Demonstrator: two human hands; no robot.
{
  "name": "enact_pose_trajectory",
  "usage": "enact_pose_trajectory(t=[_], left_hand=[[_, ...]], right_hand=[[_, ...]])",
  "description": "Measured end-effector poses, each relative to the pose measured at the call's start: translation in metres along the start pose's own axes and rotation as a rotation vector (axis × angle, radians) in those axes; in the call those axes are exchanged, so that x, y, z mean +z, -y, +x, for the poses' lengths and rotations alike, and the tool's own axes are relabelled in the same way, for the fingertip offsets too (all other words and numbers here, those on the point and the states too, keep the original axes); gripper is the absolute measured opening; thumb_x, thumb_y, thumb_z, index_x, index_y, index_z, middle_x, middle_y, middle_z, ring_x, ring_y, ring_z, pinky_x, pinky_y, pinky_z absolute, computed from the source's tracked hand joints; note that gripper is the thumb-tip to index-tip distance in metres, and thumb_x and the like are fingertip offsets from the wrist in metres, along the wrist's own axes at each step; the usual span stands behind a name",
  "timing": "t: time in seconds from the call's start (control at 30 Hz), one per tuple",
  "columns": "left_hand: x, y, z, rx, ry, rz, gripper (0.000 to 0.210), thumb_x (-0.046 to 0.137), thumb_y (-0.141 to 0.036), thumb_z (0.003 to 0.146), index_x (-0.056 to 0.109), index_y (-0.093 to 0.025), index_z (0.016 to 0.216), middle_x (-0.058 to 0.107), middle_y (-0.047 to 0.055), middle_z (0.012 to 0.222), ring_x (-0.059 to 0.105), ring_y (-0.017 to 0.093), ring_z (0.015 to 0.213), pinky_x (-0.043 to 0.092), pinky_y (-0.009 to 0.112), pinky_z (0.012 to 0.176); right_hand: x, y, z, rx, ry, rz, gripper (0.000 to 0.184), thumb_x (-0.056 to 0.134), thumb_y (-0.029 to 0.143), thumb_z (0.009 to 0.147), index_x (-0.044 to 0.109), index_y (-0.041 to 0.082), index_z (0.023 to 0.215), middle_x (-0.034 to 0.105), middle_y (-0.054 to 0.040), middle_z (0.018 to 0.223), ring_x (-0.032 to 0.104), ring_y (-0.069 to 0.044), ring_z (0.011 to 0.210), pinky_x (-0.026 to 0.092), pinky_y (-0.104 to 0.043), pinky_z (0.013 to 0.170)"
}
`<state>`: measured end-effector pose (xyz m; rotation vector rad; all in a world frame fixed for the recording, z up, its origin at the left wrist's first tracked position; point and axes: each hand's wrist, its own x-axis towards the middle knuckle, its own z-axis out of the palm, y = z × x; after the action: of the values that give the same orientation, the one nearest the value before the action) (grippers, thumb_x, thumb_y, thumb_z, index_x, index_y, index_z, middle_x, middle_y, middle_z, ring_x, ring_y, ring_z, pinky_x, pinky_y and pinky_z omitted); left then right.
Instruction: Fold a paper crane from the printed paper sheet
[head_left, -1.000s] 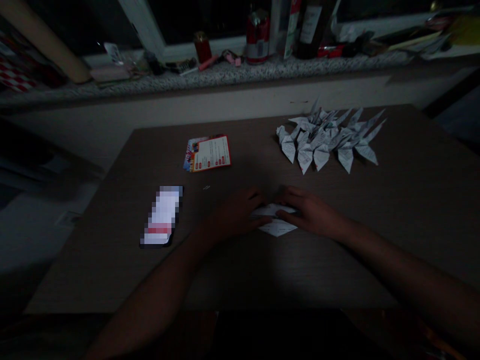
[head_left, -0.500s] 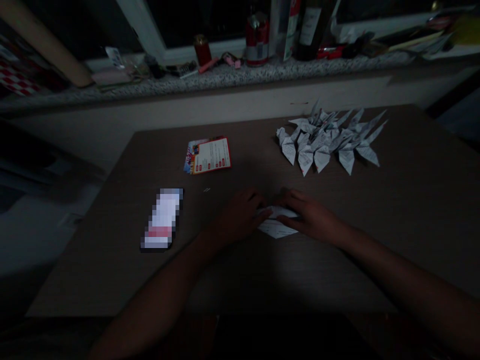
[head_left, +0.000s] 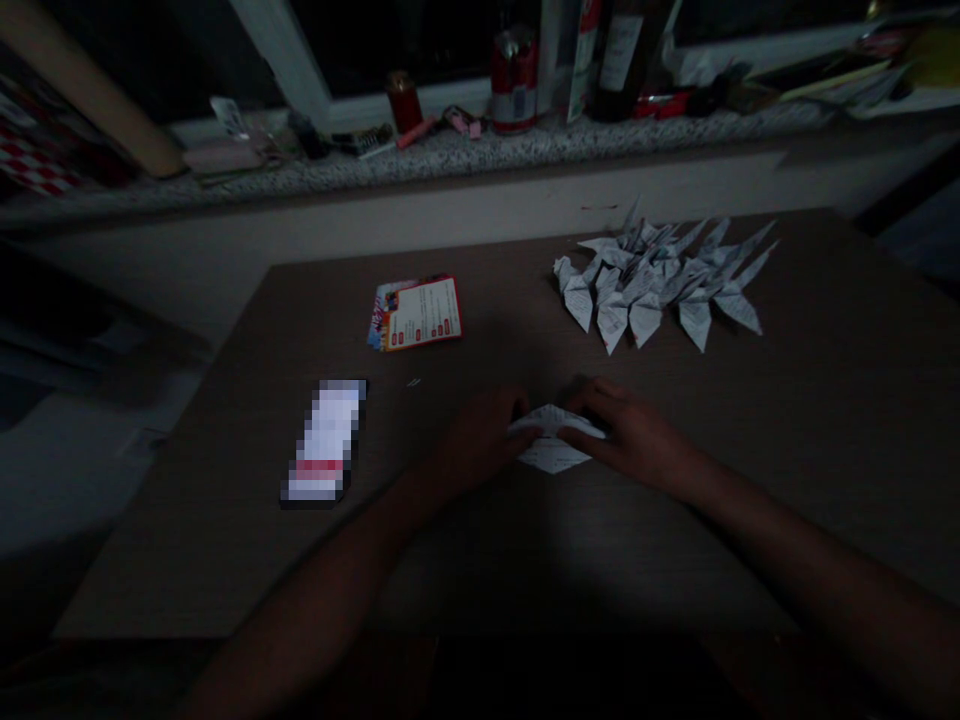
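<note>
A folded sheet of printed paper [head_left: 553, 455] lies low over the table in front of me, roughly diamond-shaped with a crease across it. My left hand [head_left: 487, 430] grips its left corner, the thumb on top and the fingers curled behind. On the other side my right hand [head_left: 622, 430] pinches the right corner the same way, thumb lying on the paper. Both thumbs point inward towards the middle crease. Farther back to the right stand several folded paper cranes [head_left: 649, 285], made of similar printed paper and bunched together.
Left of my hands a phone [head_left: 326, 440] with a lit, blurred screen lies on the brown table [head_left: 465, 560]. Behind it is a stack of printed cards [head_left: 424, 312]. A stone windowsill [head_left: 450, 160] at the back carries a red can [head_left: 514, 85], a bottle [head_left: 621, 60] and small clutter.
My fingers have drawn back from the paper's far edge, and its upper part now shows as a raised point. Both hands still hold the corners.
</note>
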<state>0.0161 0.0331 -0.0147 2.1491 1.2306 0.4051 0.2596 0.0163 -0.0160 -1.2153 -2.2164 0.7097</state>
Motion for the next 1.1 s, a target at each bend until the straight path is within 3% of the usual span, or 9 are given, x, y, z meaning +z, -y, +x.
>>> enact_pose_trajectory(t=[0.17, 0.27, 0.6, 0.73, 0.83, 0.97, 1.1], left_hand=[[-0.006, -0.009, -0.002, -0.003, 0.053, -0.245, 0.031, 0.061, -0.038, 0.099, 0.056, -0.022, 0.126, 0.070, 0.005, 0.120, 0.068, 0.022, 0.107, 0.051, 0.034, 0.091], [-0.007, -0.015, -0.002, 0.023, 0.090, -0.254, 0.028, 0.053, -0.045, 0.103, 0.064, -0.023, 0.117, 0.073, 0.004, 0.113, 0.068, 0.021, 0.102, 0.051, 0.032, 0.088], [-0.010, -0.010, 0.001, -0.061, -0.066, -0.315, 0.032, 0.055, -0.049, 0.101, 0.065, -0.019, 0.099, 0.067, 0.000, 0.085, 0.062, 0.016, 0.078, 0.046, 0.026, 0.069], [-0.010, -0.012, 0.000, -0.064, -0.083, -0.296, 0.029, 0.053, -0.045, 0.102, 0.065, -0.019, 0.100, 0.066, 0.000, 0.087, 0.060, 0.015, 0.078, 0.045, 0.027, 0.071], [-0.009, -0.015, -0.001, -0.047, -0.018, -0.329, 0.033, 0.055, -0.051, 0.101, 0.067, -0.020, 0.106, 0.070, 0.002, 0.094, 0.062, 0.016, 0.082, 0.045, 0.028, 0.072], [-0.005, -0.015, -0.002, -0.048, 0.134, -0.350, 0.046, 0.070, -0.061, 0.089, 0.070, -0.021, 0.113, 0.071, 0.003, 0.104, 0.064, 0.020, 0.089, 0.046, 0.029, 0.072], [0.000, -0.013, -0.002, -0.046, 0.165, -0.360, 0.047, 0.072, -0.059, 0.088, 0.068, -0.021, 0.116, 0.070, 0.003, 0.107, 0.063, 0.022, 0.093, 0.047, 0.030, 0.076]], right_hand=[[-0.004, 0.006, 0.001, 0.078, 0.038, 0.090, 0.016, 0.067, 0.035, 0.097, 0.069, 0.023, 0.107, 0.075, -0.0047, 0.100, 0.071, -0.023, 0.088, 0.052, -0.034, 0.077], [-0.005, 0.009, 0.001, 0.046, 0.043, 0.119, 0.019, 0.068, 0.038, 0.096, 0.072, 0.024, 0.109, 0.078, -0.0036, 0.104, 0.073, -0.023, 0.092, 0.053, -0.033, 0.081], [-0.020, -0.005, 0.002, 0.114, -0.026, 0.319, 0.031, 0.074, 0.040, 0.088, 0.075, 0.025, 0.117, 0.078, -0.0042, 0.115, 0.072, -0.026, 0.105, 0.055, -0.038, 0.092], [-0.022, -0.006, 0.004, 0.160, -0.078, 0.351, 0.028, 0.068, 0.036, 0.089, 0.076, 0.025, 0.114, 0.079, -0.0051, 0.112, 0.073, -0.025, 0.095, 0.056, -0.038, 0.081], [-0.019, -0.005, 0.004, 0.199, -0.113, 0.353, 0.024, 0.067, 0.034, 0.088, 0.078, 0.024, 0.108, 0.079, -0.0047, 0.102, 0.071, -0.022, 0.080, 0.053, -0.035, 0.069], [-0.015, -0.003, 0.004, 0.238, -0.158, 0.369, 0.023, 0.070, 0.032, 0.084, 0.078, 0.024, 0.104, 0.075, -0.0019, 0.084, 0.062, -0.017, 0.064, 0.047, -0.031, 0.058], [-0.013, -0.001, 0.006, 0.296, -0.207, 0.510, 0.032, 0.076, 0.027, 0.076, 0.073, 0.025, 0.108, 0.070, 0.0001, 0.079, 0.063, -0.018, 0.069, 0.049, -0.030, 0.060]])
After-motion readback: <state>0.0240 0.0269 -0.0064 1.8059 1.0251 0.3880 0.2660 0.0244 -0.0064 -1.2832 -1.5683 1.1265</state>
